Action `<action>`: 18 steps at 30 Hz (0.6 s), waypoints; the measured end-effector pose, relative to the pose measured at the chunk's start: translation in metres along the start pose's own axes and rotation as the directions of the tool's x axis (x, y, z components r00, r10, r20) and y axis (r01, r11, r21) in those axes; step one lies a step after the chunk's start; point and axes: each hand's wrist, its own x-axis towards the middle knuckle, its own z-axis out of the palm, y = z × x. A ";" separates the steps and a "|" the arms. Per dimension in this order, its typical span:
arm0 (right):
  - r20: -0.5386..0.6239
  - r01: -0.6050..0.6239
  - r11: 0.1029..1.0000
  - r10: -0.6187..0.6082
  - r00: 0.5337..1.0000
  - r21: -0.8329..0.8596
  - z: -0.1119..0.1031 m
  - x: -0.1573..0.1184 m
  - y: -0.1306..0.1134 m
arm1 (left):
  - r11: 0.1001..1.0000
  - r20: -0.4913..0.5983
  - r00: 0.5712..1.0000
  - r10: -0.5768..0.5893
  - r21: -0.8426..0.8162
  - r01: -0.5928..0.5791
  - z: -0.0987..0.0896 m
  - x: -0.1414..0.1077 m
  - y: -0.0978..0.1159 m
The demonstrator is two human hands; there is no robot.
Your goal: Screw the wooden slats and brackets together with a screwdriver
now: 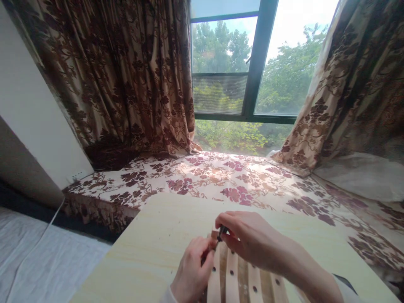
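Observation:
A slatted wooden piece [232, 284], with pale strips and several dark round spots along them, lies on the light wooden tabletop at the bottom of the view. My right hand [249, 235] reaches over its far left corner. Pinched between its thumb and fingers is a small dark tool [221, 231], whose thin tip points down towards that corner; its exact kind does not show. Close by, my left hand [194, 263] is closed at the left edge of the wooden piece, its fingertips near the tool's tip. Whatever its fingers grip is mostly hidden.
The pale tabletop [151, 235] spreads around both hands. Beyond its far edge runs a window ledge [205, 181] under floral cloth, with patterned curtains [142, 84] by the window. A white cable [47, 229] hangs at the left, and a dark object [345, 283] lies beside my right forearm.

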 end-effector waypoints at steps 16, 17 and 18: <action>0.003 -0.100 0.982 0.102 0.995 -0.159 -0.003 0.008 -0.007 | 1.000 0.013 1.000 0.002 -0.001 -0.002 -0.003 0.002 0.004; -0.012 -0.115 0.976 0.115 0.993 -0.187 -0.002 0.009 -0.006 | 1.000 0.012 1.000 0.005 -0.002 -0.005 -0.003 0.002 0.003; -0.013 -0.103 0.976 0.102 0.995 -0.192 -0.003 0.009 -0.006 | 1.000 0.011 1.000 0.008 -0.005 -0.008 -0.003 0.002 0.003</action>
